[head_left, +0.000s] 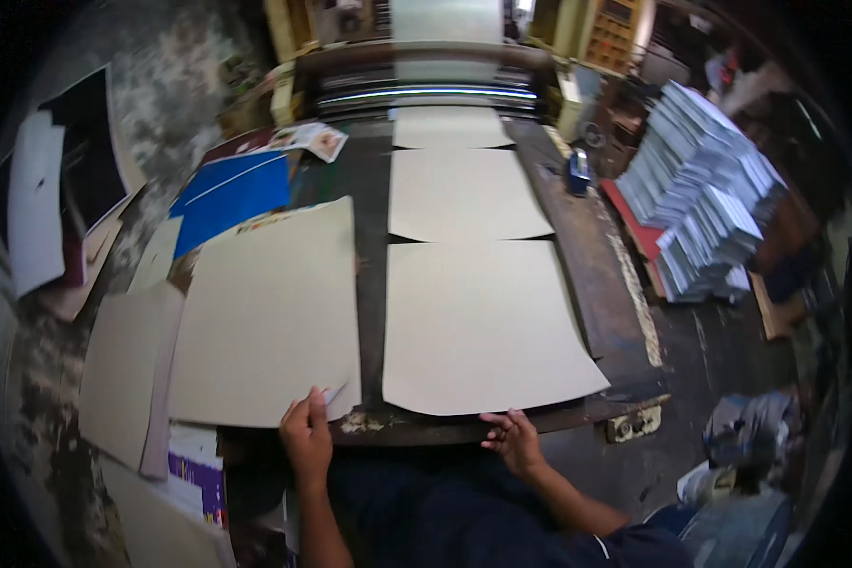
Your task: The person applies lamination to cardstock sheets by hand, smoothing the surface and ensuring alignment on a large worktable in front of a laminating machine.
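Note:
My left hand (pixel 308 431) pinches the near right corner of a large cream sheet (pixel 270 312), thumb on top, and the corner curls up a little. That sheet lies at the left of a dark feed table (pixel 371 284). My right hand (pixel 513 443) is by the near edge of another cream sheet (pixel 483 327), its fingers apart and partly bent; whether a fingertip touches the edge I cannot tell. Beyond lie a second sheet (pixel 466 192) and a third sheet (pixel 450 126), in a line leading to the machine's rollers (pixel 426 93).
Blue sheets (pixel 232 194) and printed papers (pixel 317 140) lie at the far left of the table. A cream stack (pixel 128 364) stands left of my left hand. Bundled white paper (pixel 696 170) is piled at the right. A small blue object (pixel 578 172) sits on the table's right side.

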Demonstrator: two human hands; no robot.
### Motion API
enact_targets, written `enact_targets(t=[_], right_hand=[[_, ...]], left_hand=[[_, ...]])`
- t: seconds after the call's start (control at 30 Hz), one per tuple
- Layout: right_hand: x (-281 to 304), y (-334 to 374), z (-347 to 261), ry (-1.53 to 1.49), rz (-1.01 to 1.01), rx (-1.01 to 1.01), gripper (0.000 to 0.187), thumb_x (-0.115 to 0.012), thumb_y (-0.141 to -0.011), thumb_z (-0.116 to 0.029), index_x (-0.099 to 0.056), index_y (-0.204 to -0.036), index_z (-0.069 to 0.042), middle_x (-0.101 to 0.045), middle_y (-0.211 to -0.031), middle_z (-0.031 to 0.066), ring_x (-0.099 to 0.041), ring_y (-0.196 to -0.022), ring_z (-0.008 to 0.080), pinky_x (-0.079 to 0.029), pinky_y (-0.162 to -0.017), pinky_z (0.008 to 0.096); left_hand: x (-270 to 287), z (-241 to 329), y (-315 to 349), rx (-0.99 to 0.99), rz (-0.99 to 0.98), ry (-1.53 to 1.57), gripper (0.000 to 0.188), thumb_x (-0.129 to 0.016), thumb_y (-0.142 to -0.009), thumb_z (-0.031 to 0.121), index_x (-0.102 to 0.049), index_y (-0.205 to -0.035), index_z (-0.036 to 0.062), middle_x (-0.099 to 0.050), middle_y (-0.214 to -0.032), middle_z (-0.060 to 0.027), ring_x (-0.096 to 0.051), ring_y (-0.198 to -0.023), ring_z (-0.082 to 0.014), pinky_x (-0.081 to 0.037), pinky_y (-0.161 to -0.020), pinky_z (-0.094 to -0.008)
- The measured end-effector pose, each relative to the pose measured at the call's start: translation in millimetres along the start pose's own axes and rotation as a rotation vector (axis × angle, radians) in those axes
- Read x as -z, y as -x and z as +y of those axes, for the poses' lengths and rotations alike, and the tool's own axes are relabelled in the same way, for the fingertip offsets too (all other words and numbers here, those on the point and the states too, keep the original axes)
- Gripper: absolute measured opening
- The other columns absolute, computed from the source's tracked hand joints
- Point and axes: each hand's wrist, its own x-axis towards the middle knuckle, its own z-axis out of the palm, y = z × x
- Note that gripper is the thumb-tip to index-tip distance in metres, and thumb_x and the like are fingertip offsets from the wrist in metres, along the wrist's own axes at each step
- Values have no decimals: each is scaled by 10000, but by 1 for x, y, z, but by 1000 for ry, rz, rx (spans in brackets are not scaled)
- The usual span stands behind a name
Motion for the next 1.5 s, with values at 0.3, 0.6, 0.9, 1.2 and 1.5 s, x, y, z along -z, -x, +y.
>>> enact_targets(t=[0.3, 0.6, 0.9, 1.2, 1.5], right_hand=[[139, -29, 40, 1210, -375, -253, 658, -470, -941, -514, -439, -1376, -21, -515, -1338, 196, -542, -1153, 291, -443, -962, 366], [152, -154, 89, 1815, -173, -341, 737, -425, -938, -574, -376, -1415, -14, -418, -1413, 216, -424, -1281, 327, -339, -1058, 389], [116, -140, 63, 1701, -333, -484, 788, -378, -938, -609, -314, -1444, -8, -338, -1465, 231, -336, -1347, 358, -265, -1107, 434], [179, 68, 6, 997, -234, -588, 757, -385, -951, -587, -279, -1473, -50, -230, -1534, 195, -230, -1410, 367, -200, -1146, 454], [155, 129, 18, 1049, 131, -267, 581, -309, -1008, -494, -447, -1385, -75, -436, -1395, 210, -364, -1343, 336, -277, -1110, 401]], left_hand=[[-18, 6, -4, -163, 22, 73, 193, -603, -914, 147, -669, -922, -35, -684, -920, -151, -647, -848, -264, -478, -817, -340], [-2, 47, 4, -29, 151, 273, 246, -566, -958, 239, -644, -1026, 16, -669, -1027, -106, -607, -999, -239, -403, -973, -367], [-24, 81, 14, -446, -338, 79, 155, -691, -838, 297, -709, -855, 144, -713, -956, -11, -593, -1118, -297, -234, -1095, -540], [-38, 63, 52, -295, -465, 277, 184, -668, -873, 257, -626, -820, 85, -699, -939, -61, -535, -1204, -364, -190, -1115, -573], [-50, 4, 42, -156, -681, 484, 170, -643, -887, 223, -651, -884, 53, -683, -905, -50, -548, -1183, -319, -174, -1139, -524]])
